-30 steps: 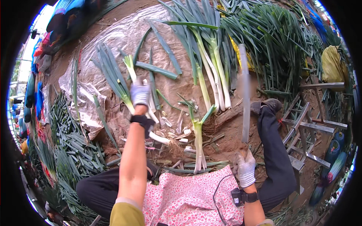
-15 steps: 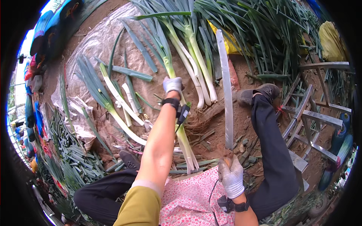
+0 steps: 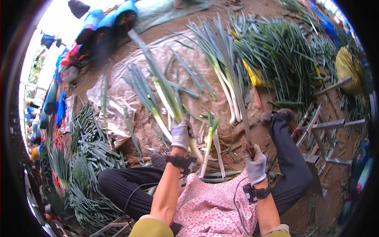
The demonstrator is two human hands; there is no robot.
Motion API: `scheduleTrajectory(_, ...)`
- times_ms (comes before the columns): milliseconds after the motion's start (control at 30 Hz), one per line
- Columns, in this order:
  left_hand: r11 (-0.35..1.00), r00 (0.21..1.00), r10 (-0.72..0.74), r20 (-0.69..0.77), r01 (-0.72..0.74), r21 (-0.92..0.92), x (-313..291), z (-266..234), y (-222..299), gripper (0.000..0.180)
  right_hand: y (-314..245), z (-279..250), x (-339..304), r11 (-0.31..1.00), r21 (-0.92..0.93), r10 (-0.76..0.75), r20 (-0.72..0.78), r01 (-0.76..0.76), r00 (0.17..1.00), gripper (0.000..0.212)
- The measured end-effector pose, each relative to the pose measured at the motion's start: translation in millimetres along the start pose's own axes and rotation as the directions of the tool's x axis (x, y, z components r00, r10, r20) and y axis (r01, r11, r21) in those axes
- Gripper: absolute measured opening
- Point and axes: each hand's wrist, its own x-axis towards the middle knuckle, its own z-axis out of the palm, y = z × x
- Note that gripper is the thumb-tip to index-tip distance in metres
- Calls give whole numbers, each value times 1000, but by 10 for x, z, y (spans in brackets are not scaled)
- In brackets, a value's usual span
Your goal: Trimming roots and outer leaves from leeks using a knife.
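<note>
My left hand (image 3: 180, 133), in a pale work glove, is closed around a leek (image 3: 167, 94). Its green leaves slant up to the far left and its white end points down toward my lap. Beside that end is a shorter leek piece (image 3: 209, 146) with a pale stalk; whether my hand touches it I cannot tell. My gloved right hand (image 3: 256, 164) grips the brown handle of a long, straight-bladed knife (image 3: 233, 75). The blade stands up, tilted left, apart from the held leek. More leeks (image 3: 225, 85) lie beyond the blade, others (image 3: 148, 96) left of my left hand.
A large leek pile (image 3: 276, 59) rests on yellow sheeting at the far right. Cut leaves (image 3: 96, 158) heap up at the left. A metal frame (image 3: 327, 126) stands right of my leg. Dirty plastic sheeting (image 3: 114, 75) covers the ground ahead.
My left hand has drawn nearer to me and leftward with a leek, whose leaves now lean left. The knife has tipped from nearly upright to a left slant. The whole view has shifted left.
</note>
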Motion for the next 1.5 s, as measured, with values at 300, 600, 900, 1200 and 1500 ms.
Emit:
scheduleTrajectory(300,215,874,476,98,-223,951,-937,-1510,381,37,-1074,-46,-44,810,-435,-352,177,394,919,30)
scheduleTrajectory(600,-30,806,525,273,-304,952,-1242,-1821,486,29,-1512,219,-474,859,-176,-458,159,482,875,28)
scheduleTrajectory(900,160,813,567,130,-264,951,-1113,-1917,523,34,-945,390,-592,812,-575,56,242,97,969,34)
scheduleTrajectory(1200,498,909,412,54,-274,823,-1178,-1860,909,33,-1428,723,-791,924,-239,-281,106,299,954,21)
scheduleTrajectory(1500,947,988,140,59,-151,285,-1333,-1739,1129,34,-500,692,-763,908,-418,42,185,40,982,41)
